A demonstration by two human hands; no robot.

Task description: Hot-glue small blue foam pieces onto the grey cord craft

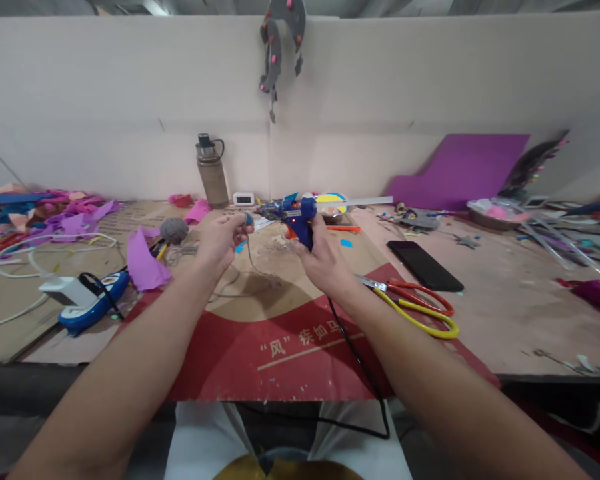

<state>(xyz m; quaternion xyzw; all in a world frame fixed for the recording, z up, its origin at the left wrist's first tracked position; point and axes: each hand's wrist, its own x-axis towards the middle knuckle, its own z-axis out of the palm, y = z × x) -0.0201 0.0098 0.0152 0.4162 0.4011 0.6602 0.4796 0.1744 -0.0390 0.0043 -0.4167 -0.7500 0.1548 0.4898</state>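
Observation:
My right hand is wrapped round the grip of a blue hot glue gun, whose nozzle points left. A clear glue stick juts out of its back, and a black cord runs down past the wrist. Just left of the nozzle, my left hand pinches a small blue piece, too small to name. Grey yarn hangs below those fingers and trails over the cardboard. A grey yarn ball lies left of that hand.
Scissors with red and yellow handles and a black phone lie to the right. A bottle stands at the back. Purple felt, a blue power strip and white cables are on the left. Felt scraps pile behind.

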